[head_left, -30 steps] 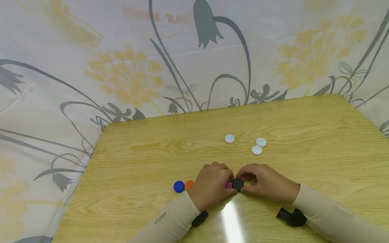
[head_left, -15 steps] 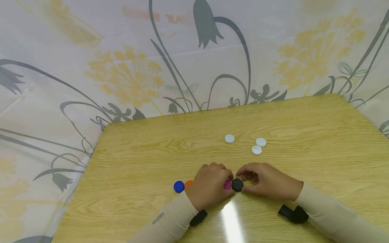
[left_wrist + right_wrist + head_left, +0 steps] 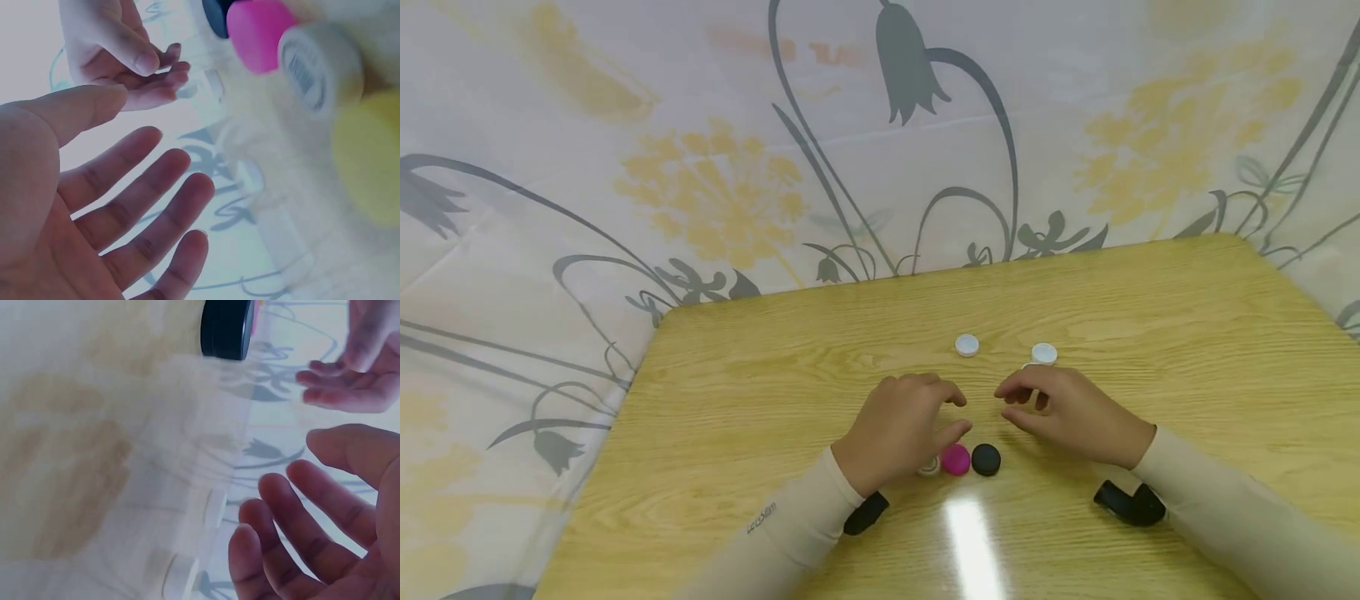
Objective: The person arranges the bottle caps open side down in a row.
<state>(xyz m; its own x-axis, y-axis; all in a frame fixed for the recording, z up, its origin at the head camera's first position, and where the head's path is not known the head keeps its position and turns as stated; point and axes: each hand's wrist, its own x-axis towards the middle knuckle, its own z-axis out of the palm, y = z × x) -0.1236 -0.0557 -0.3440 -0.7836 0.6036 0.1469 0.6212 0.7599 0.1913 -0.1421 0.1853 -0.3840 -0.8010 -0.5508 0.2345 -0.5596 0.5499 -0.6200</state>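
Note:
In the head view my left hand [image 3: 895, 425] hovers over the row of small round pots, its fingers apart and holding nothing. Facing it, my right hand [image 3: 1067, 412] is raised too, with relaxed fingers and nothing in its grasp. Between and below the hands sit a black round pot [image 3: 986, 460], a magenta one [image 3: 956, 460] beside it, and a pale one [image 3: 929, 467] partly under the left hand. The left wrist view shows the pale pot's printed face [image 3: 306, 72] and a yellow pot [image 3: 372, 156]. The left hand and arm hide the row's left part from the head camera.
Farther back lie white round discs [image 3: 967, 345], one [image 3: 1043, 354] near the right hand and another mostly behind that hand. The wooden table [image 3: 760, 375] meets a flower-patterned cloth [image 3: 865, 150] at its far edge. Black wrist straps [image 3: 1131, 504] hang under the sleeves.
Both hands have come away from the black pot and moved up and apart. The black and magenta pots stay side by side, and the pale pot has come into view.

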